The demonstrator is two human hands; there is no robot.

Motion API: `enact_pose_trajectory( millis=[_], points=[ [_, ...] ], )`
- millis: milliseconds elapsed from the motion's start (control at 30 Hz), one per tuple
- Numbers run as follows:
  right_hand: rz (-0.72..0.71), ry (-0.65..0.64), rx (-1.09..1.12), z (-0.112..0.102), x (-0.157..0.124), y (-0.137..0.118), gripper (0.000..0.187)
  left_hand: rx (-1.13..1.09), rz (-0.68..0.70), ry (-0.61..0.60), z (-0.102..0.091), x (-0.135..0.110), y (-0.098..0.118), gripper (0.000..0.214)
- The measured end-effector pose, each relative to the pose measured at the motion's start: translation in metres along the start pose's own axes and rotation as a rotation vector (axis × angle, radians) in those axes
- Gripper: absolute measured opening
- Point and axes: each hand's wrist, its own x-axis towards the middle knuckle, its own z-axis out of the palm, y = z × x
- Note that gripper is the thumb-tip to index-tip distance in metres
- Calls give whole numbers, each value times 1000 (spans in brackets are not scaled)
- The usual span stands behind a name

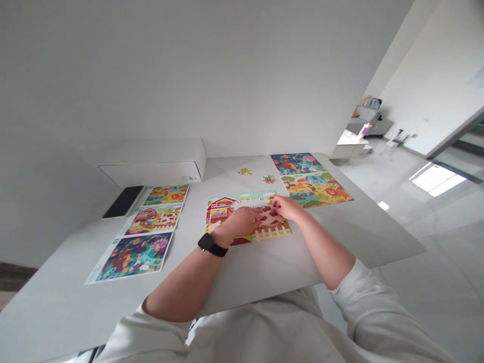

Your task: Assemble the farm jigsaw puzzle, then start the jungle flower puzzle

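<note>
A farm-scene jigsaw puzzle [274, 232] lies in front of me, with a red barn on its left, a brown-spotted cow and a white fence. A pale gap shows in its upper middle. My left hand [244, 222], below a black watch, rests on the puzzle with its fingers stretched toward the right. At the puzzle's upper right edge, the fingers of my right hand [284, 207] are bent and pressed together; what they hold, if anything, is hidden. Two small clusters of puzzle pieces, one yellow-green [245, 172] and one mixed in colour [268, 179], lie beyond the puzzle.
Two other puzzles, a dark blue one [297, 163] and a yellow animal scene [316, 189], lie at the right. On the left are picture sheets, including a farm sheet [154, 220], a dark-screened phone or tablet [124, 201] and a white box [159, 171]. A wall stands behind the table.
</note>
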Motion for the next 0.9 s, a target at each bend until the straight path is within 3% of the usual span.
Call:
enact_pose_trajectory(
  millis=[67, 200, 367, 500, 600, 733, 833, 900],
  points=[
    [-21, 49, 29, -1, 0, 1, 14, -33, -25, 36, -14, 1, -3, 35],
    [-37, 150, 116, -6, 6, 6, 16, -164, -163, 240, -56, 7, -16, 34],
    [6, 162, 102, -25, 27, 12, 14, -220, -272, 259, -109, 15, -34, 31],
    [59, 151, -1, -43, 61, 17, 17, -210, -277, 276, -132, 19, -45, 33],
    [94, 154, -73, -50, 95, 19, 21, -210, -265, 263, -137, 20, -53, 34],
    [120, 139, -104, -47, 134, 19, 36, -146, -248, 192, -126, 22, -64, 34],
    [101, 109, -114, -41, 150, 22, 42, -72, -230, 121, -114, 25, -71, 32],
    [70, 83, -120, -36, 154, 26, 35, -40, -224, 108, -108, 28, -74, 32]
  ],
)
